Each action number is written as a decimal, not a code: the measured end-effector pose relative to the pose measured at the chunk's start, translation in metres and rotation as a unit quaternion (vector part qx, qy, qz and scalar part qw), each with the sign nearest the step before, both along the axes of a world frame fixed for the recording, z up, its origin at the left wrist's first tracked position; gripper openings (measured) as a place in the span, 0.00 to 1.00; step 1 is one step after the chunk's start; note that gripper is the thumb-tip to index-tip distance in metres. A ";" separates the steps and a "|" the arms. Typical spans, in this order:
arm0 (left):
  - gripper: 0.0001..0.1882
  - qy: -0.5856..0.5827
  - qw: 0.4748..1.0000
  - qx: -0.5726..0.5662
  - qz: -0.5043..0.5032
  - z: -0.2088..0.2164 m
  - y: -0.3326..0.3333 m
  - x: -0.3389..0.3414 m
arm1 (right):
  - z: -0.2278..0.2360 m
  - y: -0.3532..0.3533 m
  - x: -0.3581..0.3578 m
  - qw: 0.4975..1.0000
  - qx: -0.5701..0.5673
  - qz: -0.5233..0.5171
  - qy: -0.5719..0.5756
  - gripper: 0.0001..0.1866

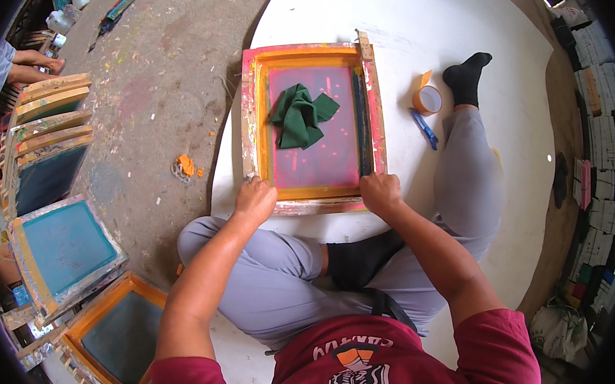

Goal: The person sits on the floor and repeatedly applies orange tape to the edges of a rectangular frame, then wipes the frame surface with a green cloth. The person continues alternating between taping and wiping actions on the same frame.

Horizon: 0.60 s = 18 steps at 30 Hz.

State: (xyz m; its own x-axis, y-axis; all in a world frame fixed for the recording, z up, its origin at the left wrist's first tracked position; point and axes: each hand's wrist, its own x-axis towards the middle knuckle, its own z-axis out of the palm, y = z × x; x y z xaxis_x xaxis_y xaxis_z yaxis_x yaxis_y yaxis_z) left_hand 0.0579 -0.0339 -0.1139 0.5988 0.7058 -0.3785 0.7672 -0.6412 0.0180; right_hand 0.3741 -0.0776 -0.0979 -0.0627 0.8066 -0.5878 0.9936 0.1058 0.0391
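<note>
Pink-stained wooden screen frame [313, 126] at frame centre on white sheet [452, 18] | left hand [254, 199] and right hand [381, 190] each clamped on its near edge | green cloth [301, 115] on mesh | tape roll [427, 99], blue pen [423, 127] just right | open sheet beyond far edge | more frames [61, 245] stacked lower left.

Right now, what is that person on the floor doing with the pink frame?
A person sits on a round white sheet and grips the near edge of a paint-stained wooden screen-printing frame with both hands: left hand at the near-left corner, right hand at the near-right. A crumpled green cloth lies on its pink mesh. An orange tape roll sits beside it.
</note>
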 end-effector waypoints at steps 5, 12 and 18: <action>0.07 -0.011 1.000 0.003 0.002 -0.003 -0.002 -0.001 | -0.002 0.000 0.001 1.000 -0.004 -0.002 0.000 0.11; 0.07 0.004 1.000 0.025 -0.013 -0.004 0.000 -0.002 | 0.000 0.000 0.000 1.000 0.001 -0.008 -0.001 0.12; 0.08 0.014 0.998 0.060 -0.030 -0.001 -0.002 0.000 | -0.005 -0.003 0.004 1.000 0.017 -0.015 -0.002 0.11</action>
